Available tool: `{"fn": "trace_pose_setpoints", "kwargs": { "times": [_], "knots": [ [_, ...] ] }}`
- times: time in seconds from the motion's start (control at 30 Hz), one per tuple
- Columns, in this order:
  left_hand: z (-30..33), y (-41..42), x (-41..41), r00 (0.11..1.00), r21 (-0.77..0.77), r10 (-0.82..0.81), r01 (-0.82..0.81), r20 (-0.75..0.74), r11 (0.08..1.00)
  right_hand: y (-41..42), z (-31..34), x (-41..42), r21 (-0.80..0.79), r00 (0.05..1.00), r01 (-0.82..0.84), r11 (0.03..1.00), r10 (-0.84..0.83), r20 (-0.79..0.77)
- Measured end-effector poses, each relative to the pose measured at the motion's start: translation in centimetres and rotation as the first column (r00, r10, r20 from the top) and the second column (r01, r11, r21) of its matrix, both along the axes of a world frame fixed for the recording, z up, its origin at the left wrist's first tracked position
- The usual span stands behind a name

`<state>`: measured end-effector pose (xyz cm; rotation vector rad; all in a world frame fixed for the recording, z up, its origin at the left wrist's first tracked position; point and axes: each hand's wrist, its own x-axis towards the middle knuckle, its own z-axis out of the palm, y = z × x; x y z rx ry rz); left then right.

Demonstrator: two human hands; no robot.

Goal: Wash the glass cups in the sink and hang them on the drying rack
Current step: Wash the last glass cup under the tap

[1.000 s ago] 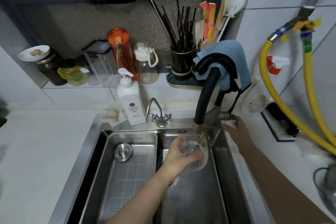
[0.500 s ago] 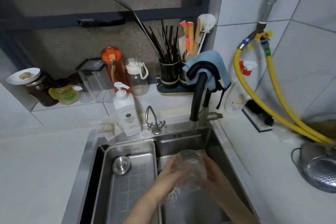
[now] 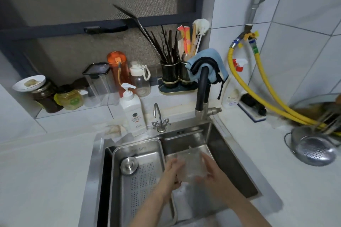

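Step in hand: washing; a glass cup (image 3: 191,167) is held low over the right basin of the sink (image 3: 238,167), both hands on it, blurred by motion.
Left hand (image 3: 170,173): fingers curled against the cup's left side, gripping it.
Right hand (image 3: 210,170): wrapped round the cup's right side and base, thumb along the wall; whether it rubs or only steadies, I cannot tell.
Faucet (image 3: 202,90): black spout at the sink's back edge, above and behind the cup; no stream is clearly visible.
Drying rack: not surely identifiable in view.
Next move, as a judgement: finish the rinse, tip the water out, then carry the cup out of the sink with a firm grip, as wet glass is slippery.
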<state>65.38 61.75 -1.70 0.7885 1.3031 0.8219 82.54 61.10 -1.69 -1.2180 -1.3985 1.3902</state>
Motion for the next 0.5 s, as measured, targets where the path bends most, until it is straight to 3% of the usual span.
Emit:
{"fn": "trace_pose_setpoints", "kwargs": {
  "times": [0.27,0.5],
  "knots": [
    [-0.1,-0.7,0.4,0.998,-0.009,-0.046,0.046,-0.046,0.999,-1.0,-1.0,-1.0,-0.103,0.985,0.167,0.981,-0.171,-0.032],
    [1.6,-0.5,1.1,0.997,0.121,-0.041,0.049,-0.071,0.991,-0.1,0.3,-0.4,-0.135,0.970,0.244,0.960,-0.238,0.059]
  ]
}}
